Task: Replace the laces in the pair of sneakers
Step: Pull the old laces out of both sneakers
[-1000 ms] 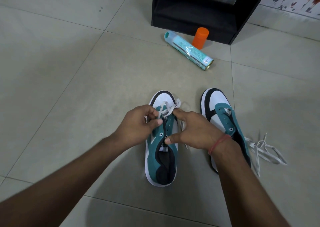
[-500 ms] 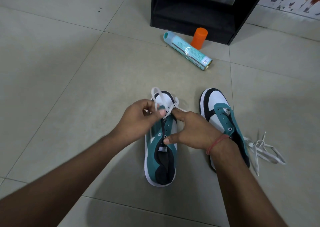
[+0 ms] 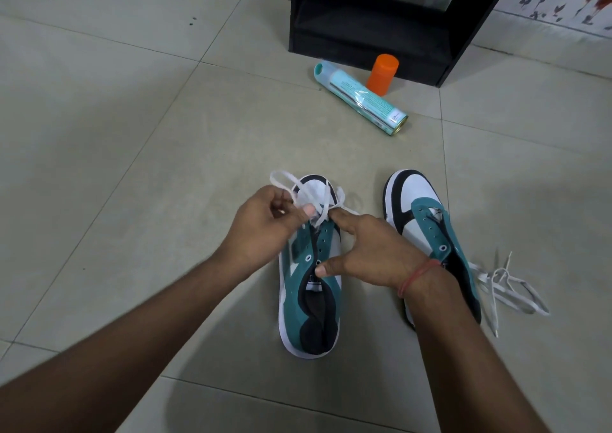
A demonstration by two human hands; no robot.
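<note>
Two teal, white and black sneakers stand on the floor, toes pointing away from me. The left sneaker (image 3: 311,300) has a white lace (image 3: 326,197) threaded only at its toe-end eyelets. My left hand (image 3: 265,227) pinches that lace and holds a loop of it up over the toe. My right hand (image 3: 367,250) rests on the sneaker, its forefinger by the top eyelets and its thumb on the tongue. The right sneaker (image 3: 420,214) has bare eyelets. A loose white lace (image 3: 506,287) lies in a tangle beside it.
A teal spray can (image 3: 361,98) lies on its side on the pale tiled floor (image 3: 132,134) beyond the shoes. An orange capped container (image 3: 382,73) stands behind it, in front of a black cabinet (image 3: 381,18).
My left hand has drawn the lace up and to the left, so a loop now stands out over the toe. My right hand has stayed on the sneaker.
</note>
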